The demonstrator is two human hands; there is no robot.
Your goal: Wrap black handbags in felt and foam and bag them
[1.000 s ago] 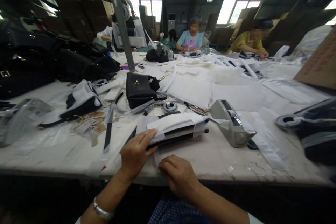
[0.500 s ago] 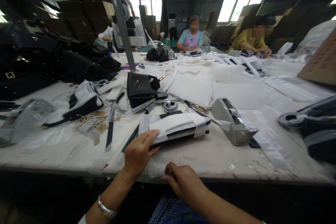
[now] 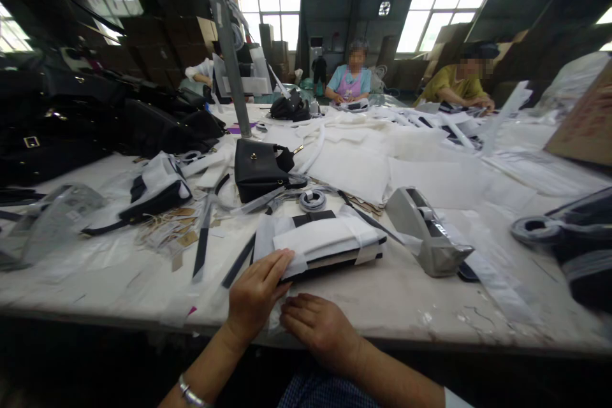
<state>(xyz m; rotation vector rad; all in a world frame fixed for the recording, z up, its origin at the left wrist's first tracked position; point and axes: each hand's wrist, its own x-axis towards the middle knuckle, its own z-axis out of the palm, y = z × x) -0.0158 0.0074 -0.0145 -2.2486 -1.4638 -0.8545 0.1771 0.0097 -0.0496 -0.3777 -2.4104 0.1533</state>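
In front of me lies a flat black handbag (image 3: 335, 243), partly wrapped in white paper and strapped with pale bands. My left hand (image 3: 258, 287) grips its near left corner, fingers on top and thumb at the lower edge. Just below, at the table edge, my right hand (image 3: 322, 328) rests with fingers stretched to the left. Thin translucent plastic shows beside its fingertips; whether the fingers touch it is unclear. Behind the wrapped bag are a coiled, plastic-wrapped strap (image 3: 313, 200) and an upright black handbag (image 3: 261, 169).
A grey tape dispenser (image 3: 430, 236) stands to the right, another tape dispenser (image 3: 57, 223) to the left. Paper tags (image 3: 179, 229) lie scattered. White sheets (image 3: 351, 169) are stacked farther back. Black bags (image 3: 71, 115) pile up at left, near a metal post (image 3: 229, 57). Co-workers sit across the table.
My right hand has moved left, closer to my left hand, and its curled fingers have straightened. My left hand keeps its grip on the bag. The view has tilted slightly upward.
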